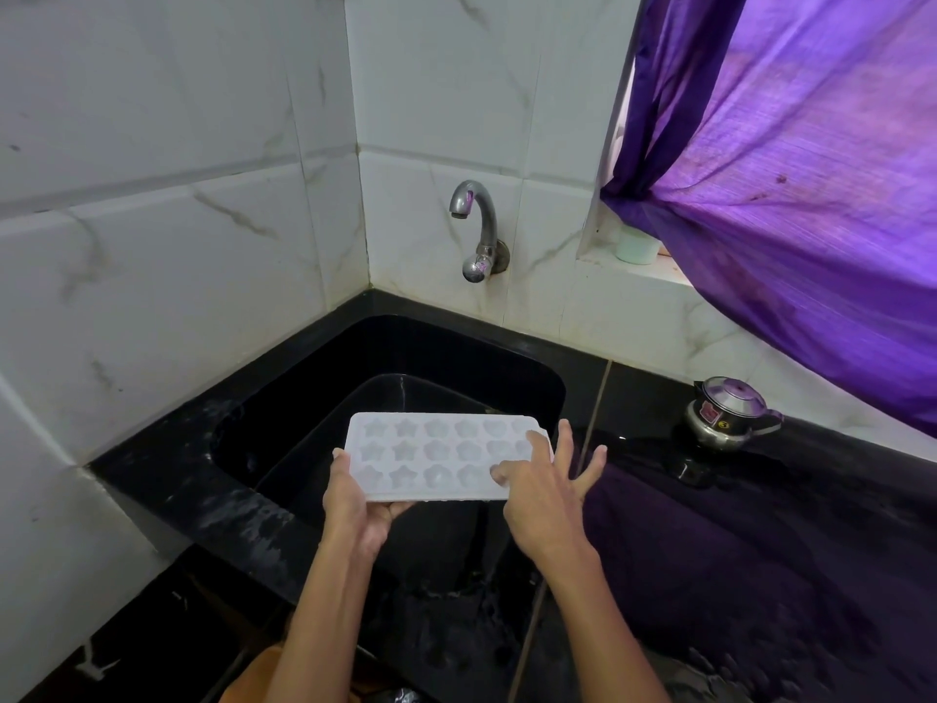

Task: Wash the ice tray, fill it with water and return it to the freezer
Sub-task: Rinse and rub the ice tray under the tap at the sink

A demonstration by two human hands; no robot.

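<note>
The ice tray (436,456) lies level over the black sink (355,378), long axis left to right. The left hand (355,504) grips its left end; the right hand (550,492), fingers straight, touches its right end. The tap (474,220) stands well behind.

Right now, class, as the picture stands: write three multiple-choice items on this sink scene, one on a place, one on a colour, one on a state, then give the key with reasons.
1. Where is the tray?
A. Over the sink
B. On the window ledge
C. Under the curtain

2. What colour is the curtain?
A. Green
B. Purple
C. White

3. What is the tap doing?
A. Running hard
B. Dripping into a pot
C. Not running

Key:
1 A: the left hand grips the tray's near corner over the black basin, and the right hand touches its right end with straight fingers.
2 B: the cloth at the window is purple.
3 C: no water shows below the spout.
</note>
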